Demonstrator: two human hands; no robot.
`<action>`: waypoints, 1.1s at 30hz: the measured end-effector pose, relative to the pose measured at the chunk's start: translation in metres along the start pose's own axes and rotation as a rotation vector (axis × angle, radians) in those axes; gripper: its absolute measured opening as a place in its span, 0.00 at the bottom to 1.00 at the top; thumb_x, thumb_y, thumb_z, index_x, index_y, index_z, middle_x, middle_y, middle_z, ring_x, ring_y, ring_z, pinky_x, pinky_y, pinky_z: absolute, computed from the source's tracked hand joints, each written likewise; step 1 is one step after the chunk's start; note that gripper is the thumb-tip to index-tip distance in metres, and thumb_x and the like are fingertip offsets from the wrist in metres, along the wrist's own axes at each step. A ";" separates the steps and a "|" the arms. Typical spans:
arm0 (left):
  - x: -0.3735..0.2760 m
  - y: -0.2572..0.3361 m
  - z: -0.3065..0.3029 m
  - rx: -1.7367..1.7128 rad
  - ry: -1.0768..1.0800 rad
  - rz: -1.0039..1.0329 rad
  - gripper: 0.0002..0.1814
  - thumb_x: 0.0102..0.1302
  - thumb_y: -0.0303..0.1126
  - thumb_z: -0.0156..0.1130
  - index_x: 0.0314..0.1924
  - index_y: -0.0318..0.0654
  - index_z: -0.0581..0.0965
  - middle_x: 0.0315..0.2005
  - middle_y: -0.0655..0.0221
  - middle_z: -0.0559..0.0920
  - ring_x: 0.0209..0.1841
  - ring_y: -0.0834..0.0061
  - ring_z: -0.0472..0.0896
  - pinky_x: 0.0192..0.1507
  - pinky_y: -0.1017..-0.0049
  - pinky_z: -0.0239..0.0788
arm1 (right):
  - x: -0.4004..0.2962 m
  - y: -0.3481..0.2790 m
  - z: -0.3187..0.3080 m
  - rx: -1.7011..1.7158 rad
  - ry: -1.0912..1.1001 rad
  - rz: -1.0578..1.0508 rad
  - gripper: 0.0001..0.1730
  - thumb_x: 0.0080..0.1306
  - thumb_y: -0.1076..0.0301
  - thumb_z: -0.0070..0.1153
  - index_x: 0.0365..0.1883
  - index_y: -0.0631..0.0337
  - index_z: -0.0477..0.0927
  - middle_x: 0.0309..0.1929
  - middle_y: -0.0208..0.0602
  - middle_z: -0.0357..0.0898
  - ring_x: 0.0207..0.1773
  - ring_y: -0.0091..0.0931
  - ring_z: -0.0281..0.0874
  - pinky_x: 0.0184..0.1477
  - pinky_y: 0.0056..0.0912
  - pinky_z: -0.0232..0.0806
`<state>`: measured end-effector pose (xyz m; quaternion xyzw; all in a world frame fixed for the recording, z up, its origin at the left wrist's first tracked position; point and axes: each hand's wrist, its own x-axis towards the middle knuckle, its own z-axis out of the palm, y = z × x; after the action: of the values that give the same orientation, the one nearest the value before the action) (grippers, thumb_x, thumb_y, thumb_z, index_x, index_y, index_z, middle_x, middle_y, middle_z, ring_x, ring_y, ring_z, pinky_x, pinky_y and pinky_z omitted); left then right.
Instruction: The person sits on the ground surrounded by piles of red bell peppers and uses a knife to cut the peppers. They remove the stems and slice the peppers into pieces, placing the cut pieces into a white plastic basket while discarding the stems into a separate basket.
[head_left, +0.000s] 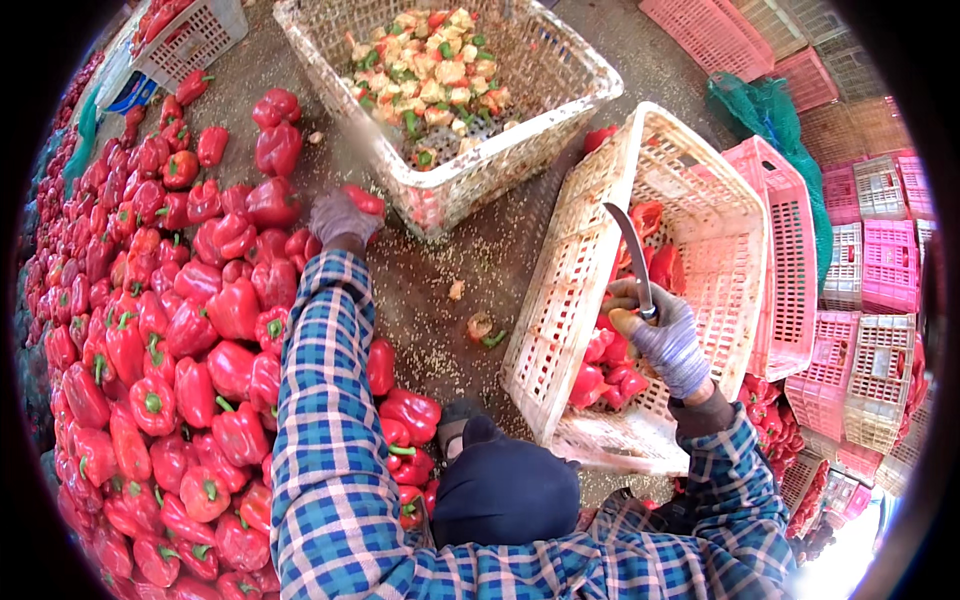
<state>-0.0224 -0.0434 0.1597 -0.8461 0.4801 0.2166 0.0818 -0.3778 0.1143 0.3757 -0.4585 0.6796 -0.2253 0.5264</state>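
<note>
My left hand (339, 216), in a greyish-purple glove, is closed around a red bell pepper (365, 199) at the right edge of a large pepper heap (187, 322). The fingers hide part of that pepper. In my gloved right hand (664, 337) is a knife with a curved blade (632, 244), its tip pointing up and away from me. This hand is over a dirty white plastic crate (570, 277) that contains cut red pepper pieces (611, 367). Ahead, a larger white crate (495, 161) holds pepper cores with green stems (442, 71).
A pink crate (787, 277) stands against the white crate's right side, with green netting (780, 127) beyond. Stacked crates (889, 255) line the far right. Seeds and a discarded core (480, 328) lie on the floor (420, 277). Loose peppers (409, 416) sit near my foot.
</note>
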 end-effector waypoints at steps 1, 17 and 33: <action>-0.004 0.000 -0.001 -0.024 -0.005 0.021 0.57 0.37 0.53 0.79 0.66 0.40 0.62 0.59 0.55 0.72 0.62 0.57 0.72 0.63 0.67 0.66 | 0.001 0.000 -0.002 -0.006 -0.009 -0.012 0.20 0.65 0.69 0.60 0.53 0.69 0.75 0.39 0.35 0.82 0.37 0.17 0.77 0.41 0.20 0.71; -0.208 -0.026 -0.100 -0.814 0.412 0.878 0.55 0.34 0.35 0.82 0.64 0.34 0.62 0.56 0.59 0.71 0.56 0.64 0.73 0.57 0.66 0.69 | -0.003 -0.051 0.064 -0.292 -0.211 -0.488 0.29 0.62 0.69 0.54 0.62 0.66 0.65 0.45 0.56 0.79 0.45 0.49 0.80 0.46 0.46 0.72; -0.276 0.035 -0.164 -1.780 0.110 0.937 0.49 0.38 0.27 0.80 0.62 0.36 0.63 0.54 0.67 0.72 0.56 0.71 0.73 0.60 0.67 0.68 | -0.065 0.034 0.029 -0.168 -0.105 -0.472 0.20 0.65 0.70 0.55 0.56 0.63 0.72 0.31 0.40 0.76 0.29 0.27 0.75 0.30 0.32 0.69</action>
<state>-0.1280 0.0958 0.4309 -0.3344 0.4310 0.4672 -0.6957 -0.3623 0.1915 0.3721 -0.6577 0.5416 -0.2607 0.4539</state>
